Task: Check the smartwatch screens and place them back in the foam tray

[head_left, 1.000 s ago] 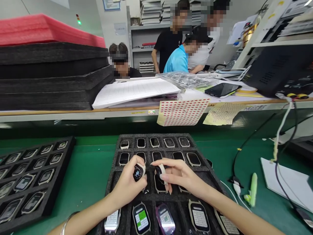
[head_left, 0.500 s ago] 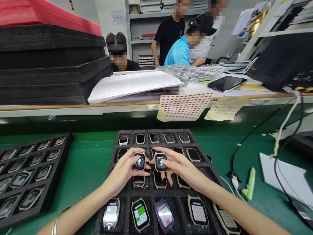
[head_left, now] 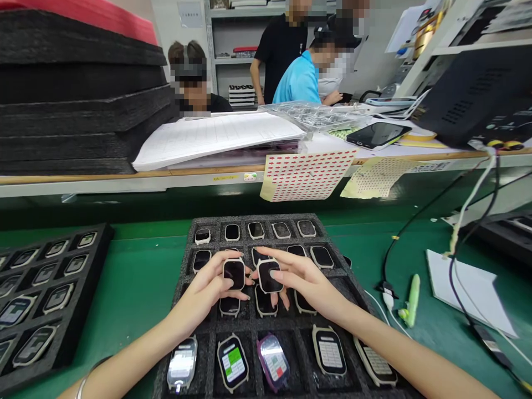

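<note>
A black foam tray (head_left: 332,288) lies on the green bench in front of me, with smartwatch bodies in its pockets. My left hand (head_left: 203,296) is closed on a watch with a dark screen (head_left: 234,274), held face up over the tray's middle rows. My right hand (head_left: 305,282) grips a second dark-screened watch (head_left: 269,276) right beside it. The two watches almost touch. In the nearest row, several watches (head_left: 231,363) show lit screens. Those in the far rows (head_left: 255,230) are dark.
A second black tray of watches (head_left: 37,293) lies at the left. Cables (head_left: 453,238), a green tool (head_left: 411,302) and a white sheet (head_left: 469,285) lie at the right. Sticker sheets (head_left: 307,176) hang off a raised shelf. Stacked black foam (head_left: 75,94) and several people are behind.
Both hands turned their watches face up and brought them side by side. The two screens, lit half a second ago, are now dark. My view has tilted down a little.
</note>
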Action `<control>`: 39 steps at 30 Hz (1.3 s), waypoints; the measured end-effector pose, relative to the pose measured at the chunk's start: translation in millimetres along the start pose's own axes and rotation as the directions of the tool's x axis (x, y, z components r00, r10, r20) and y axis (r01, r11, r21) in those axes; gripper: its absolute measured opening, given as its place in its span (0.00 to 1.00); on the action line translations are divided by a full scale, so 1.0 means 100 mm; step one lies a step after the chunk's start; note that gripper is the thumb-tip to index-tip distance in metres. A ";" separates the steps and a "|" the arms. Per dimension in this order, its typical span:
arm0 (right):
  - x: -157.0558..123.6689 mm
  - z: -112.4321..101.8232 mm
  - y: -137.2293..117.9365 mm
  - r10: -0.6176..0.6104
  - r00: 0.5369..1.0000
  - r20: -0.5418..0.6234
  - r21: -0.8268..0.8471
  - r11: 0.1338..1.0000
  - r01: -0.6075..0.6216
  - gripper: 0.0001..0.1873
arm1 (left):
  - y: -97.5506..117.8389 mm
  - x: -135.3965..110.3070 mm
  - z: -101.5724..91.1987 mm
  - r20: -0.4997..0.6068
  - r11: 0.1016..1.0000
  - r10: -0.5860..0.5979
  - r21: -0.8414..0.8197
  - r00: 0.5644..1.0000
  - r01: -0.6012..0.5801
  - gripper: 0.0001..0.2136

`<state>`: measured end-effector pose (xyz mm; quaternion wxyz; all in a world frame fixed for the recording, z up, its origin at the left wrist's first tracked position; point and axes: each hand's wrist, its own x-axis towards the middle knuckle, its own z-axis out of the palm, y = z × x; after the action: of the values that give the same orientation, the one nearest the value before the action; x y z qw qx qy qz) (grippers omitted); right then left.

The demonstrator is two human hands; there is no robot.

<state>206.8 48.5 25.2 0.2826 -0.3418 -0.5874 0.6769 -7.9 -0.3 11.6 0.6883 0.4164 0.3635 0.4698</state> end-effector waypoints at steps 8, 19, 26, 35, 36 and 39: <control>0.00 0.02 0.00 -0.080 0.990 0.112 0.109 0.992 0.068 0.31 | -0.06 0.04 0.01 -0.125 0.923 0.122 0.380 0.985 -0.066 0.15; -0.01 0.01 0.02 -0.079 0.984 0.159 0.071 0.995 0.069 0.23 | -0.10 0.01 0.03 -0.064 0.737 0.351 0.634 0.934 -0.233 0.11; 0.01 0.02 0.05 -0.089 0.978 0.186 0.113 0.991 0.069 0.28 | -0.17 0.03 0.00 -0.055 0.754 0.332 0.615 0.942 -0.230 0.12; 0.00 0.01 0.03 -0.049 0.985 0.165 0.081 0.996 0.036 0.26 | -0.13 0.01 0.05 -0.039 0.728 0.377 0.630 0.925 -0.270 0.12; 0.00 0.01 0.03 -0.044 0.984 0.175 0.081 0.996 0.031 0.26 | -0.13 0.01 0.05 -0.038 0.729 0.384 0.626 0.923 -0.277 0.12; 0.01 0.01 0.04 -0.044 0.980 0.192 0.087 0.996 0.027 0.26 | -0.14 0.01 0.05 -0.027 0.734 0.392 0.611 0.920 -0.295 0.12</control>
<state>205.4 47.8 21.5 0.2503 -0.2513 -0.5891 0.7261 1.7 -3.7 0.6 0.3929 0.6335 0.4610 0.4814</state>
